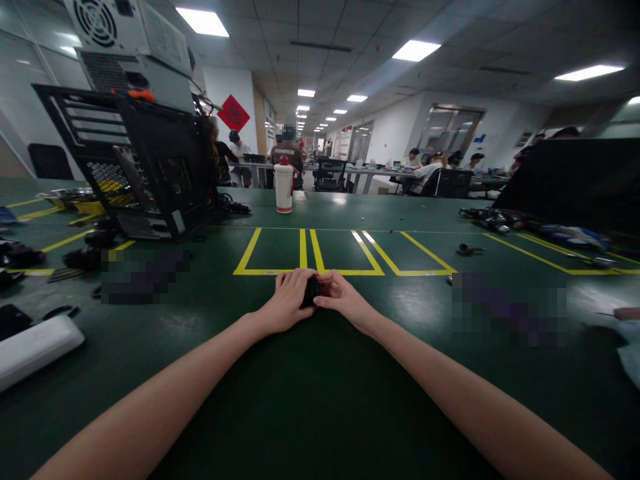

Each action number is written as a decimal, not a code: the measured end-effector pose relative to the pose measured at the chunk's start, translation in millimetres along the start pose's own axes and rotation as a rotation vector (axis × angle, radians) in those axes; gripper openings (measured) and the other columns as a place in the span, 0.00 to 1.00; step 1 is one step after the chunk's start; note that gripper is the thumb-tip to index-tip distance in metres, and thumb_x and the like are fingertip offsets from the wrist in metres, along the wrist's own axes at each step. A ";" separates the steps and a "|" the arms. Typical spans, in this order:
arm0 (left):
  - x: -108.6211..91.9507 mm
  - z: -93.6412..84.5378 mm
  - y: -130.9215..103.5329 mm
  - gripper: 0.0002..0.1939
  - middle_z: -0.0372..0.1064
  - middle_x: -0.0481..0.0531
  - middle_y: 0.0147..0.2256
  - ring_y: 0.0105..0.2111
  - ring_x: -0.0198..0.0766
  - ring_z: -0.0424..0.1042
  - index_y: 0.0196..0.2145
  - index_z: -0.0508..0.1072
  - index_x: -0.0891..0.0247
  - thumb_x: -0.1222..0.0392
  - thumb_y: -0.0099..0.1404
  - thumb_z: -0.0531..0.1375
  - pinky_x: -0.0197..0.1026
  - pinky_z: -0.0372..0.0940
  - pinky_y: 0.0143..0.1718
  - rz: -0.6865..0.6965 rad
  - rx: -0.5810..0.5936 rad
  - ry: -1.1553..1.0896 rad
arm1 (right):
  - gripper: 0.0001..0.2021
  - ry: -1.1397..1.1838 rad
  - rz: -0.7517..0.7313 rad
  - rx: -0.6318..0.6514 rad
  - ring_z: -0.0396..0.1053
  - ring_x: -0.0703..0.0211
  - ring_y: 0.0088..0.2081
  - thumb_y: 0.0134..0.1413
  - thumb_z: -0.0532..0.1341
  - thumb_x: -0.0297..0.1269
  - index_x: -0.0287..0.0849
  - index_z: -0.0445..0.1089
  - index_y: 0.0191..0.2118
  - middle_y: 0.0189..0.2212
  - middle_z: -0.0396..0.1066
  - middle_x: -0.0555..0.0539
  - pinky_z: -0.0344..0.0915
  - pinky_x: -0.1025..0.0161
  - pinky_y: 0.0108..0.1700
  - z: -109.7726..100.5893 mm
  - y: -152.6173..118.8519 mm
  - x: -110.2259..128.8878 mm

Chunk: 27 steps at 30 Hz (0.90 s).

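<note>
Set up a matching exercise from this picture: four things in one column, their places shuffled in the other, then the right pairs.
Things
1. Small black object
2. Cup
3. Computer case
4. Red diamond-shaped sign

Places
A. On the left side of the green table
B. On a white wall in the background
C. Between the left hand and the right hand
D. Straight ahead, past the yellow tape outlines

Pairs: 1-C, 2-D, 3-A, 4-B

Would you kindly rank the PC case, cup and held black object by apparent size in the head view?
1. PC case
2. Cup
3. Black object, judged by its visible part
</note>
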<state>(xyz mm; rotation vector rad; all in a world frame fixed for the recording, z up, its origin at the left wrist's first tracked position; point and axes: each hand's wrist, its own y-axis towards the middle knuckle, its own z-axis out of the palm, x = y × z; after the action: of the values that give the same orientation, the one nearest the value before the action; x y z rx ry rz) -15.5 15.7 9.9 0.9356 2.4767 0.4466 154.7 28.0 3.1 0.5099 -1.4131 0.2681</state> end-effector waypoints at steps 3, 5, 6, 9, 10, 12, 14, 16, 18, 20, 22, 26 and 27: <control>0.4 1.3 0.1 0.29 0.55 0.55 0.47 0.49 0.46 0.55 0.50 0.49 0.60 0.63 0.53 0.57 0.51 0.49 0.49 0.005 -0.012 0.002 | 0.15 -0.017 -0.013 -0.017 0.63 0.61 0.42 0.40 0.64 0.32 0.45 0.61 0.36 0.37 0.64 0.50 0.58 0.58 0.48 0.3 -1.5 -0.5; 0.2 1.3 0.1 0.28 0.55 0.55 0.47 0.49 0.46 0.55 0.50 0.49 0.60 0.62 0.54 0.57 0.51 0.49 0.49 0.009 -0.017 0.005 | 0.12 -0.034 -0.017 -0.045 0.63 0.61 0.42 0.42 0.63 0.34 0.45 0.62 0.36 0.37 0.64 0.50 0.59 0.58 0.47 1.4 -2.1 0.4; 0.3 1.2 0.1 0.28 0.55 0.55 0.47 0.48 0.46 0.55 0.50 0.49 0.60 0.62 0.54 0.57 0.51 0.49 0.49 0.011 -0.018 0.007 | 0.12 -0.042 -0.016 -0.059 0.63 0.61 0.42 0.42 0.62 0.34 0.44 0.62 0.36 0.37 0.64 0.50 0.59 0.58 0.47 2.1 -2.2 1.1; 0.7 1.4 0.1 0.28 0.55 0.55 0.47 0.48 0.46 0.56 0.50 0.49 0.60 0.62 0.54 0.57 0.52 0.49 0.49 0.010 -0.022 0.012 | 0.14 -0.059 0.009 -0.091 0.63 0.61 0.42 0.42 0.63 0.35 0.44 0.62 0.37 0.38 0.64 0.50 0.59 0.58 0.47 3.8 -1.5 3.5; 1.0 1.5 0.2 0.28 0.55 0.55 0.47 0.48 0.46 0.55 0.50 0.49 0.60 0.62 0.54 0.57 0.52 0.49 0.49 0.010 -0.020 0.010 | 0.15 -0.061 0.024 -0.095 0.63 0.61 0.42 0.41 0.63 0.35 0.43 0.62 0.38 0.38 0.64 0.49 0.59 0.58 0.48 3.9 -1.1 4.1; 1.2 1.7 0.3 0.28 0.55 0.55 0.47 0.49 0.46 0.55 0.50 0.49 0.59 0.62 0.54 0.57 0.52 0.49 0.49 0.012 -0.018 0.006 | 0.16 -0.057 0.051 -0.089 0.63 0.60 0.41 0.41 0.63 0.35 0.42 0.63 0.39 0.39 0.64 0.48 0.59 0.57 0.48 3.4 -0.2 4.6; 0.9 1.4 0.3 0.28 0.55 0.55 0.47 0.49 0.47 0.55 0.50 0.49 0.59 0.62 0.54 0.57 0.52 0.48 0.49 0.010 -0.012 0.001 | 0.15 -0.045 0.055 -0.065 0.63 0.60 0.41 0.40 0.63 0.34 0.42 0.63 0.38 0.39 0.64 0.48 0.59 0.57 0.47 2.2 0.2 3.9; 0.1 0.4 0.1 0.28 0.55 0.55 0.47 0.48 0.47 0.55 0.50 0.49 0.59 0.62 0.54 0.57 0.53 0.48 0.49 0.003 -0.006 -0.003 | 0.16 -0.027 0.035 -0.039 0.63 0.60 0.42 0.39 0.64 0.32 0.43 0.62 0.37 0.39 0.63 0.49 0.60 0.57 0.47 0.8 -0.1 2.4; -1.1 -1.2 -0.2 0.28 0.55 0.55 0.47 0.48 0.47 0.55 0.50 0.49 0.59 0.63 0.54 0.57 0.53 0.48 0.50 -0.003 0.004 -0.006 | 0.17 -0.019 0.012 -0.017 0.63 0.60 0.43 0.38 0.64 0.30 0.45 0.61 0.38 0.39 0.63 0.50 0.60 0.57 0.47 0.1 -0.9 0.9; -2.4 -2.7 -0.4 0.28 0.55 0.56 0.47 0.49 0.47 0.55 0.50 0.49 0.59 0.63 0.55 0.57 0.53 0.48 0.50 -0.005 0.006 -0.008 | 0.17 -0.023 -0.005 -0.015 0.63 0.60 0.43 0.39 0.64 0.30 0.46 0.61 0.38 0.38 0.63 0.51 0.60 0.57 0.47 0.5 -1.9 0.5; -3.4 -3.6 -0.4 0.27 0.55 0.56 0.47 0.49 0.47 0.55 0.50 0.49 0.59 0.63 0.55 0.57 0.52 0.48 0.50 -0.002 0.005 -0.008 | 0.14 -0.033 -0.015 -0.023 0.63 0.60 0.43 0.41 0.63 0.32 0.45 0.61 0.37 0.37 0.64 0.51 0.60 0.58 0.47 1.5 -2.5 1.0; -3.4 -2.5 -0.2 0.27 0.55 0.55 0.47 0.49 0.46 0.56 0.50 0.49 0.59 0.63 0.55 0.57 0.52 0.48 0.50 0.006 -0.002 -0.001 | 0.13 -0.057 -0.015 -0.054 0.62 0.61 0.42 0.43 0.62 0.35 0.45 0.61 0.37 0.37 0.64 0.50 0.59 0.58 0.47 3.2 -2.4 2.5; -3.0 -1.8 -0.1 0.28 0.55 0.55 0.47 0.49 0.46 0.56 0.50 0.49 0.59 0.63 0.55 0.57 0.52 0.48 0.50 0.005 -0.005 0.002 | 0.14 -0.062 -0.009 -0.064 0.62 0.61 0.42 0.42 0.62 0.35 0.45 0.61 0.38 0.37 0.64 0.50 0.59 0.58 0.47 3.2 -2.1 2.7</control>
<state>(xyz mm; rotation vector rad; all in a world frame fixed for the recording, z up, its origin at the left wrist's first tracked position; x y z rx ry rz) -14.6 13.4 12.2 0.9403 2.4739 0.4559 153.3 24.3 5.6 0.4754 -1.4750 0.2006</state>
